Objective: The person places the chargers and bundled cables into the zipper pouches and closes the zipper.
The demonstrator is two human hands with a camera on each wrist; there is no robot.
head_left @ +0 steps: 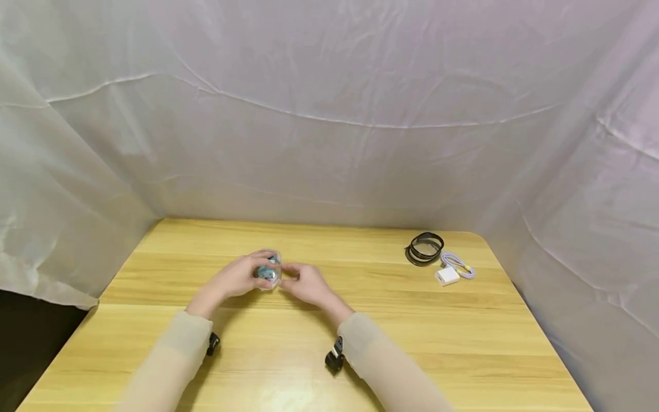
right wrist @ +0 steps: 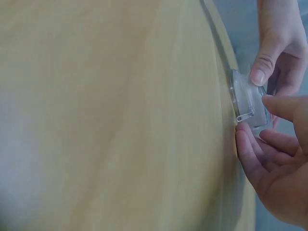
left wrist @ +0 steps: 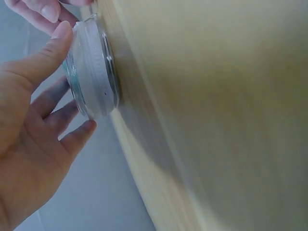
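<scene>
A small, rounded clear zip case (head_left: 270, 273) with teal on its face is held between both hands, low over the wooden table. My left hand (head_left: 246, 274) grips its left part. In the left wrist view, the thumb presses one edge of the case (left wrist: 96, 72) and the fingers curl around the opposite edge. My right hand (head_left: 307, 284) is at the right end. The right wrist view shows its fingertips (right wrist: 270, 102) against the case edge, with others right beside a small zipper pull (right wrist: 245, 116). What the case contains is hidden.
Toward the back right of the table (head_left: 412, 343) lie a coiled black cable (head_left: 423, 257), a lavender cable (head_left: 465, 273) with yellow ties, and a white charger plug (head_left: 447, 276). Pale hanging sheets (head_left: 329, 160) enclose the back and sides.
</scene>
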